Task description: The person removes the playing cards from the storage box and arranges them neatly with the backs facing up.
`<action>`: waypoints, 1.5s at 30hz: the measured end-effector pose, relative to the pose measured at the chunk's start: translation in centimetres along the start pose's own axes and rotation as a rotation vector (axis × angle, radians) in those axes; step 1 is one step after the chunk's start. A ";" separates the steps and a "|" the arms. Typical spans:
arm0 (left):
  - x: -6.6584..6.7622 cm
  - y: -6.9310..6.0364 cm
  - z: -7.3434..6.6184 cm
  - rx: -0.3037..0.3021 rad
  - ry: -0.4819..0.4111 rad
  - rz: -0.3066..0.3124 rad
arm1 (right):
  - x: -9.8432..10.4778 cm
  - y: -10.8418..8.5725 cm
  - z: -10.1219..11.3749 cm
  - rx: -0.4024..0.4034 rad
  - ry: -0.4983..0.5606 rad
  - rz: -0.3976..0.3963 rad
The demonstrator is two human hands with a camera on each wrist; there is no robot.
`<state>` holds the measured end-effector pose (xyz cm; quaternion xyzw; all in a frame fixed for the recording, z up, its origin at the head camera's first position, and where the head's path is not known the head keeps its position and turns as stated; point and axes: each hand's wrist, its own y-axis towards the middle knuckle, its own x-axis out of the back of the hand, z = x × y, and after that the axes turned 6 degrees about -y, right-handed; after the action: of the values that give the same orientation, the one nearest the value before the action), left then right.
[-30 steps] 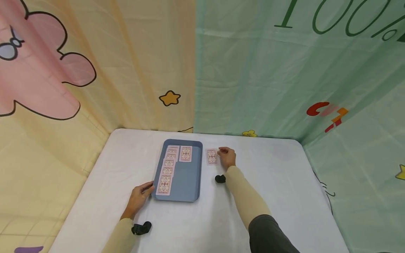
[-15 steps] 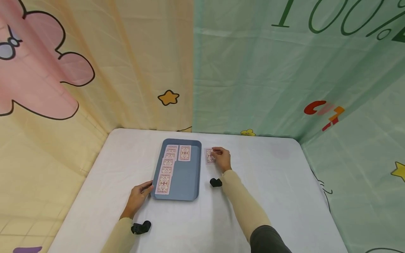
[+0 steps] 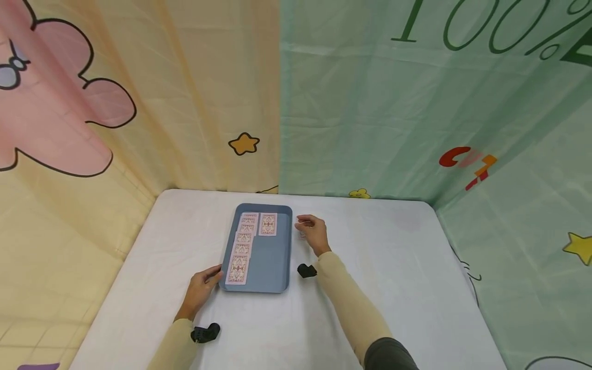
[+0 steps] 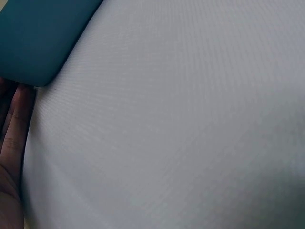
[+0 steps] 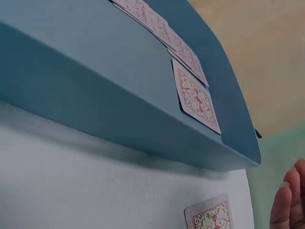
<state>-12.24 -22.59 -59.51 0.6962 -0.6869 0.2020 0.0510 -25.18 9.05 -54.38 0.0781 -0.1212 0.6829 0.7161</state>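
Observation:
A blue-grey tray lies on the white table, with several red-patterned playing cards face down in an overlapping column along its left side. Another card starts a second column at the upper right. My left hand touches the tray's lower left corner, its fingers extended in the left wrist view. Just right of the tray, my right hand pinches a loose playing card, which shows its patterned back in the right wrist view. The head view hides most of that card, and the thumb's contact is out of sight.
The white-covered table extends right of the tray and toward me. Printed curtains hang behind its far edge and at both sides. A black wrist camera sits at my right wrist, another wrist camera at my left.
My right hand has moved left over the loose card toward the tray and picked it up; the card no longer shows flat on the table. The left hand stays at the tray.

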 end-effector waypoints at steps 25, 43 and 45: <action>0.1 -0.2 0.0 0.010 0.008 0.006 | -5.8 -3.6 1.8 0.147 -0.140 0.184; 0.1 -0.2 -0.2 0.010 0.007 0.008 | -9.4 -4.3 2.1 0.121 -0.141 0.278; 0.1 -0.2 -0.2 0.006 0.003 0.009 | -9.7 -4.3 2.0 0.121 -0.151 0.283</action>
<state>-12.11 -22.60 -59.23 0.6930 -0.6894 0.2052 0.0489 -21.41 -1.07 -54.96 0.1544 -0.1432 0.7753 0.5955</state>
